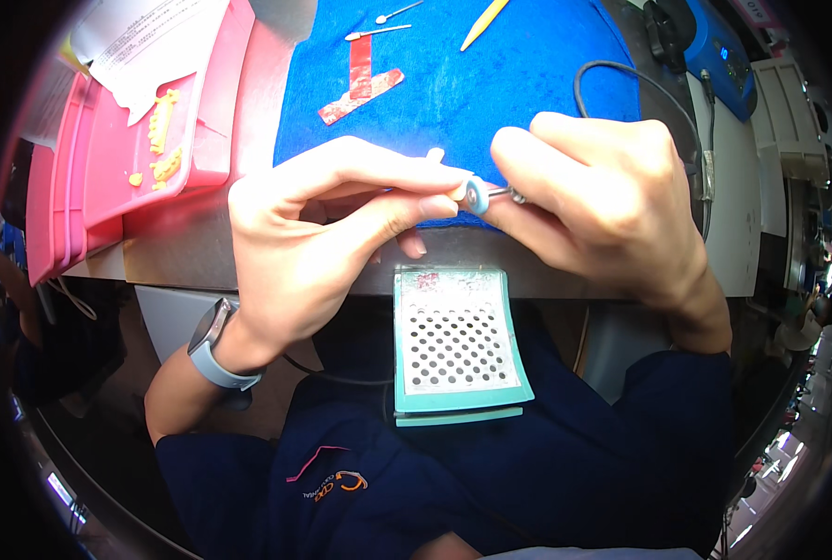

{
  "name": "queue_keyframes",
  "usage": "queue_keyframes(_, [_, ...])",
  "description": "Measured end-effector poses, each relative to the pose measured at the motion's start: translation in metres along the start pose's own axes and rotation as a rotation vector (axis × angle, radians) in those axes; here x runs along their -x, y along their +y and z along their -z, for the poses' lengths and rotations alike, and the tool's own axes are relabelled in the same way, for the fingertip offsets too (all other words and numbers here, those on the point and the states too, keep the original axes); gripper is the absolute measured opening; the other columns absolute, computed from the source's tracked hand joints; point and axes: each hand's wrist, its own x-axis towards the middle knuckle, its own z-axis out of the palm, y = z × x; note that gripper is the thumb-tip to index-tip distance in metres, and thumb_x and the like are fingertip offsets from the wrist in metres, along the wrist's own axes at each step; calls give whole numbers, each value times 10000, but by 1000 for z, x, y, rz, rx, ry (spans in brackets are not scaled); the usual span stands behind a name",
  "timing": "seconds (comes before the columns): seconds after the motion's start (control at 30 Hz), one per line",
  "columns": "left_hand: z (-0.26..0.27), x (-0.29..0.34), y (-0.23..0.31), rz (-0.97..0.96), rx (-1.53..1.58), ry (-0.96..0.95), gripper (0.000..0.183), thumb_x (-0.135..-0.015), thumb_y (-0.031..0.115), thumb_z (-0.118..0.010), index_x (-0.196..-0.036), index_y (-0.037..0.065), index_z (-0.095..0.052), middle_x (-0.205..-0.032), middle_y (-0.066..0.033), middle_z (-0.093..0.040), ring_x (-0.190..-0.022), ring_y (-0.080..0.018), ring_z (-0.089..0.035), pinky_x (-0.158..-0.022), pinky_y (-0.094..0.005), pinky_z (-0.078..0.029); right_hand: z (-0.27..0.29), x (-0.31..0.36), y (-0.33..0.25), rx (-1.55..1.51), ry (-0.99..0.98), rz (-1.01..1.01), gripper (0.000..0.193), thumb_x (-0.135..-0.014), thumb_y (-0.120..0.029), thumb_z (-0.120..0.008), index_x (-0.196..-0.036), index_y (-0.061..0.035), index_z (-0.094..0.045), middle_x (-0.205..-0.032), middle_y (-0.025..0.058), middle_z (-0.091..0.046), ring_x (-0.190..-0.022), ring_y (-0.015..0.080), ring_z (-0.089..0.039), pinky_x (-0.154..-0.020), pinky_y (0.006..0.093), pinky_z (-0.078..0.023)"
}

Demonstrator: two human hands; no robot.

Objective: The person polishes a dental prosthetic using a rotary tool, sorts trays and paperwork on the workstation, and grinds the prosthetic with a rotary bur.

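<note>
- Two hands work: I have the left hand pinching a small pale piece, the right hand grasping a thin tool.
- Its blue wheel sits right beside the piece; touching, I can't tell.
- Probably smoothing; next wants steady pressure.
- The pink bin holds yellow bits beside paper.

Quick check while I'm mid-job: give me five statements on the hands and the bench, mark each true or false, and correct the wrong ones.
1. A small blue wheel sits on a metal shaft extending from the right hand. True.
2. The watch is on the right wrist. False: it is on the left wrist.
3. Red strips lie on the blue cloth. True.
4. The yellow pointed stick lies in the pink tray. False: it lies on the blue cloth.
5. The teal-framed panel has no holes. False: it has rows of them.
</note>
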Motion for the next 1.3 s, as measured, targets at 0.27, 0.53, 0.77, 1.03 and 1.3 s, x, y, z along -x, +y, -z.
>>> queue_keyframes(0.27, [0,0,2,16,1,24,144,-880,-105,-683,-1008,-44,-710,-974,-162,-756,-688,-145,-711,-537,-194,-504,0,-1,-1,-10,-9,12,234,-747,-188,-808,-747,-89,-596,-603,23,-445,-480,193,-517,-428,334,-398])
queue_keyframes(0.53, [-1,-1,3,15,-20,13,143,-872,-110,-685,-997,-45,-707,-974,-165,-756,-686,-151,-712,-538,-191,-506,1,2,-1,1,-13,-8,232,-733,-196,-809,-750,-96,-600,-614,23,-467,-494,193,-538,-437,334,-415])
queue_keyframes(0.77, [1,0,1,13,46,9,150,-879,-100,-689,-1013,-35,-700,-960,-148,-753,-687,-149,-713,-517,-181,-482,5,-1,2,-25,-30,-11,238,-777,-197,-814,-738,-81,-610,-586,33,-472,-482,207,-532,-443,339,-409])
queue_keyframes(1.03, [1,-1,4,13,-18,8,188,-897,-62,-705,-1080,-23,-691,-983,-120,-751,-740,-146,-727,-533,-182,-484,4,-4,7,-157,44,-22,243,-757,-128,-851,-752,-33,-627,-599,70,-526,-482,215,-526,-451,322,-395])
queue_keyframes(1.3, [2,-1,2,-67,-117,-10,177,-891,-67,-712,-1063,-27,-696,-987,-119,-751,-827,-157,-740,-581,-192,-521,5,-4,5,-128,63,-27,241,-763,-125,-845,-741,-44,-619,-586,68,-501,-476,214,-510,-451,324,-391])
